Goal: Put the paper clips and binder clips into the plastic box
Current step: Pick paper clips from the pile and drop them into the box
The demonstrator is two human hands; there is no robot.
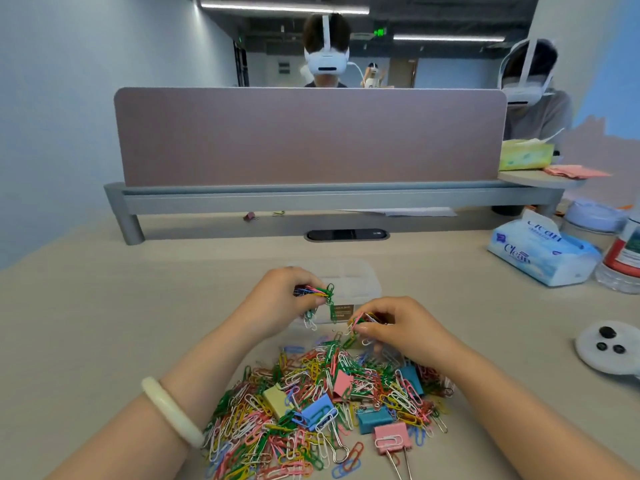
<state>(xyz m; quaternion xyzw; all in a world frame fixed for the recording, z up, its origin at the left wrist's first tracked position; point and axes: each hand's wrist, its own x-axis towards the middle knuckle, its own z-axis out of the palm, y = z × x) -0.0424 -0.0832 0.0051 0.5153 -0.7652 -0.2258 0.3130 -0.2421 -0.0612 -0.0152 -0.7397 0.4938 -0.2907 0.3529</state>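
Note:
A big heap of coloured paper clips (311, 403) lies on the table in front of me, mixed with several binder clips, among them a pink one (393, 438), a blue one (317, 412) and a yellow one (275, 400). Just beyond the heap stands a clear plastic box (353, 289). My left hand (277, 299) holds a bunch of paper clips at the box's left side. My right hand (398, 327) grips another bunch at the heap's far edge, just in front of the box.
A tissue pack (543, 254) and a bottle (623, 258) sit at the right. A white round device (609, 348) lies near the right edge. A desk divider (308, 136) on a grey riser shelf (329, 199) closes the back; two people with headsets sit behind it.

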